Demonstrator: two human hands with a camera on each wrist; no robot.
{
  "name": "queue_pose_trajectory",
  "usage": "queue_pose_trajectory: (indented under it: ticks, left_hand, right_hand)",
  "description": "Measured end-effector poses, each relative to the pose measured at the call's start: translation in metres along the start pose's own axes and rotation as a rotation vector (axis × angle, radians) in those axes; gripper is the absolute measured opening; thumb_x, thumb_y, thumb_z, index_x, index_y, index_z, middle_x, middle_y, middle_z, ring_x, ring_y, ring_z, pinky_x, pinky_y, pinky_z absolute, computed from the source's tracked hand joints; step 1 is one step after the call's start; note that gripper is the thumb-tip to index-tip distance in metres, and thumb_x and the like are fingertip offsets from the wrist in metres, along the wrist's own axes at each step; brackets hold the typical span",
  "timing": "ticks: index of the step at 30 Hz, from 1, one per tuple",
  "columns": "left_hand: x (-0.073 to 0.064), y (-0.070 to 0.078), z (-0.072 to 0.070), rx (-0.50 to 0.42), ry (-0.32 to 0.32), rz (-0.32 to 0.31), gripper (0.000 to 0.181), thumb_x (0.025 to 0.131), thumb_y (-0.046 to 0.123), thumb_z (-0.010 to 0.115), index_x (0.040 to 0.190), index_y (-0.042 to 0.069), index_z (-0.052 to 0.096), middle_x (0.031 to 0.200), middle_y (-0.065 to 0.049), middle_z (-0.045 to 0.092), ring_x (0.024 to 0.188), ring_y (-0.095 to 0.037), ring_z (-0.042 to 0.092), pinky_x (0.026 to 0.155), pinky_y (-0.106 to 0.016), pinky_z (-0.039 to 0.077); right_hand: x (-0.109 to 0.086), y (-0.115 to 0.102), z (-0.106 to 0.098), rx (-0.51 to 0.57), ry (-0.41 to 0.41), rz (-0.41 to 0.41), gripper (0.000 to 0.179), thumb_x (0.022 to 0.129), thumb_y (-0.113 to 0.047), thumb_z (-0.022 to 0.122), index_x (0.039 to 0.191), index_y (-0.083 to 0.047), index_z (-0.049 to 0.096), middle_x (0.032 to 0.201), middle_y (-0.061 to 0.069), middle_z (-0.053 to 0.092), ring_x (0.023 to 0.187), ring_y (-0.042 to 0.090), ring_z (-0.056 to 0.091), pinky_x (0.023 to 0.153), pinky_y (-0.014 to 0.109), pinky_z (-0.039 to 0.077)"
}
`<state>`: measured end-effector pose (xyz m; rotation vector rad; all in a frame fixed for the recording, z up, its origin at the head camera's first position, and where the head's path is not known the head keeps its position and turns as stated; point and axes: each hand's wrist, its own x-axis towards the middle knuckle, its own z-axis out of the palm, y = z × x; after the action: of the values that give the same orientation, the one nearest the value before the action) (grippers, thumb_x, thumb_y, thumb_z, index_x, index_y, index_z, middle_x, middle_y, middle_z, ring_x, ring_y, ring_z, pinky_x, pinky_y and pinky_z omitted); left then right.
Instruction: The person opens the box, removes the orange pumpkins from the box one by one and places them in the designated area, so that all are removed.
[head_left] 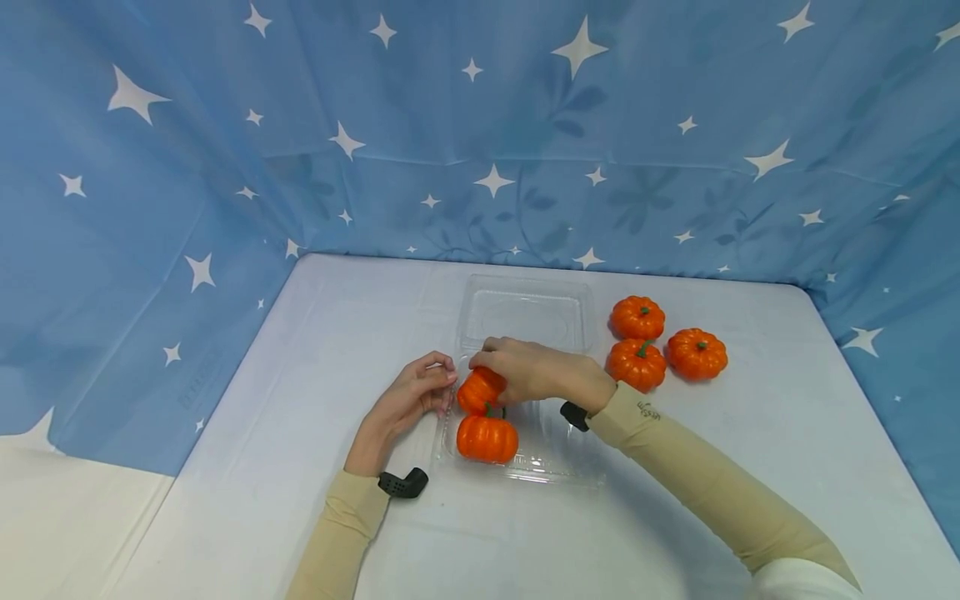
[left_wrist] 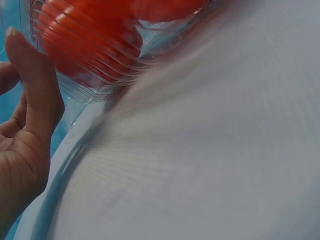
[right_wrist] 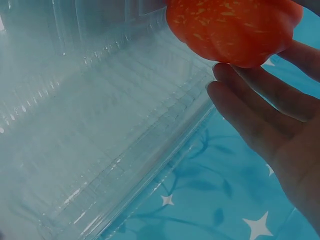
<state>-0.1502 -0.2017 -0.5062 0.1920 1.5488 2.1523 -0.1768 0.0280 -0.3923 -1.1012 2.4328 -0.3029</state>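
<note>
My right hand [head_left: 517, 367] grips a small orange pumpkin [head_left: 480, 392] from above, at the left side of a clear plastic container [head_left: 540, 433]. In the right wrist view, the fingers [right_wrist: 255, 110] lie against that pumpkin's side. A second pumpkin [head_left: 487, 439] lies on its side in the container's front left, right by the held one. My left hand [head_left: 411, 393] is at the container's left rim with loosely bent fingers; in the left wrist view its thumb [left_wrist: 37, 80] touches or nearly touches the ribbed wall.
The container's clear lid [head_left: 525, 312] lies folded back behind its base. To the right on the white table [head_left: 780, 450] stand three more pumpkins, a rear one [head_left: 637, 317], a front one [head_left: 636, 365] and a right one [head_left: 697, 354]. A blue star-patterned curtain [head_left: 450, 108] hangs behind.
</note>
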Motion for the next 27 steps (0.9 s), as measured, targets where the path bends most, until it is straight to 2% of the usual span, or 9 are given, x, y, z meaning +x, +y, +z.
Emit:
queue_pose_trajectory:
  ticks: [9, 14, 21, 27]
  left_hand:
    - [0.001, -0.001, 0.0, -0.005, -0.01, 0.014, 0.006, 0.105, 0.004, 0.051, 0.11, 0.005, 0.048, 0.076, -0.001, 0.059, 0.057, -0.012, 0.057, 0.051, -0.023, 0.051]
    - [0.0, -0.001, 0.0, -0.002, -0.011, 0.015, 0.006, 0.106, 0.003, 0.05, 0.11, 0.005, 0.047, 0.075, -0.001, 0.06, 0.057, -0.012, 0.058, 0.051, -0.022, 0.051]
    - [0.0, -0.001, 0.001, -0.006, -0.012, 0.008, 0.006, 0.106, 0.004, 0.05, 0.11, 0.006, 0.047, 0.075, -0.001, 0.058, 0.057, -0.012, 0.058, 0.051, -0.022, 0.051]
    - [0.0, -0.001, 0.001, -0.003, 0.006, 0.002, 0.007, 0.105, 0.002, 0.051, 0.109, 0.007, 0.048, 0.074, 0.0, 0.057, 0.056, -0.012, 0.057, 0.051, -0.022, 0.05]
  right_hand:
    - [-0.004, -0.002, -0.001, -0.005, 0.0, 0.025, 0.053, 0.09, -0.024, 0.081, 0.137, -0.009, 0.059, 0.128, 0.011, 0.062, 0.109, 0.023, 0.061, 0.097, 0.04, 0.058]
    - [-0.006, -0.001, -0.001, 0.024, 0.013, 0.033, 0.054, 0.09, -0.026, 0.081, 0.135, -0.006, 0.058, 0.123, 0.01, 0.063, 0.105, 0.022, 0.062, 0.095, 0.039, 0.059]
    - [-0.011, 0.005, -0.003, 0.08, 0.089, 0.007, 0.053, 0.089, -0.027, 0.081, 0.131, -0.003, 0.059, 0.118, 0.009, 0.066, 0.097, 0.019, 0.063, 0.089, 0.033, 0.06]
    - [-0.022, 0.016, -0.004, 0.15, 0.163, -0.048, 0.054, 0.089, -0.028, 0.081, 0.131, -0.001, 0.06, 0.119, 0.008, 0.069, 0.099, 0.018, 0.065, 0.09, 0.033, 0.059]
